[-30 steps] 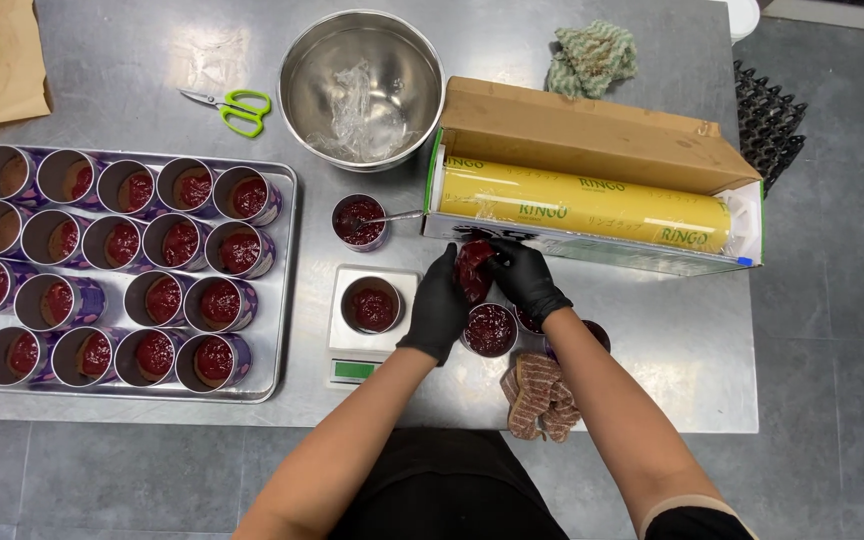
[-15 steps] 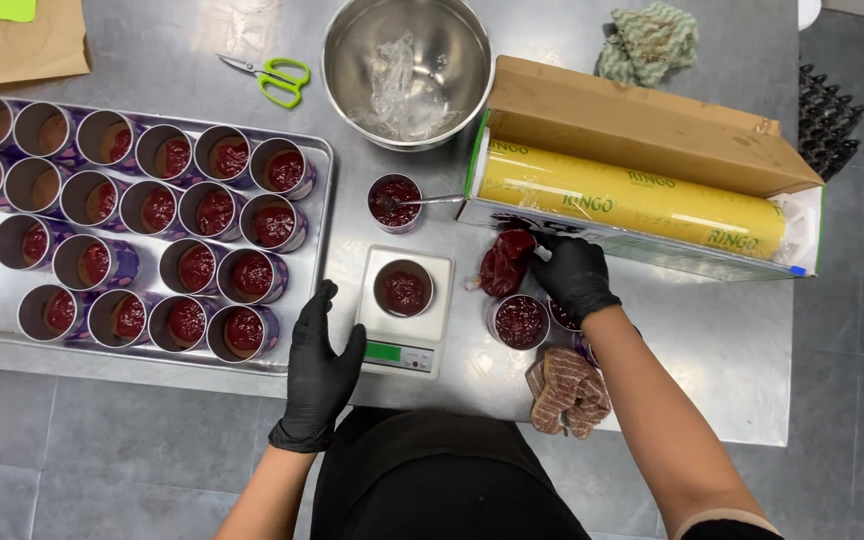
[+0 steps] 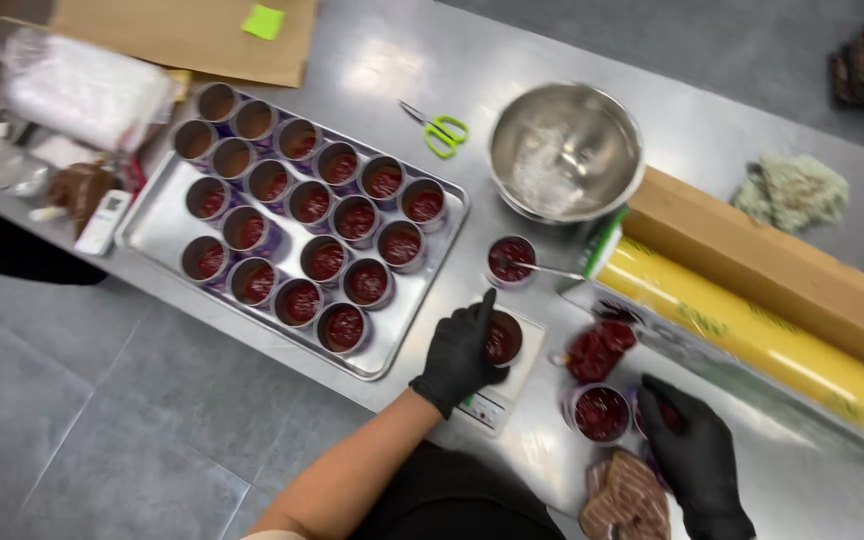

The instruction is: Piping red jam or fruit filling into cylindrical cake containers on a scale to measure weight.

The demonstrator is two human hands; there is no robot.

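Note:
My left hand, in a black glove, curls around a small cup of dark red filling that stands on a small white scale. My right hand, also gloved, lies over a second red-filled cup near the table's front edge, which it mostly hides. Just left of that hand stands another filled cup. A crumpled, red-smeared piece of film lies between the scale and the box of cling film.
A metal tray with several red-filled cups sits at the left. Behind are a steel bowl, green scissors, a cup with a spoon, a rag and brown paper. Brown ridged liners lie by my right wrist.
My left hand has come up from the table's edge onto the cup on the scale. My right hand has left the red film and dropped to the cups by the front edge.

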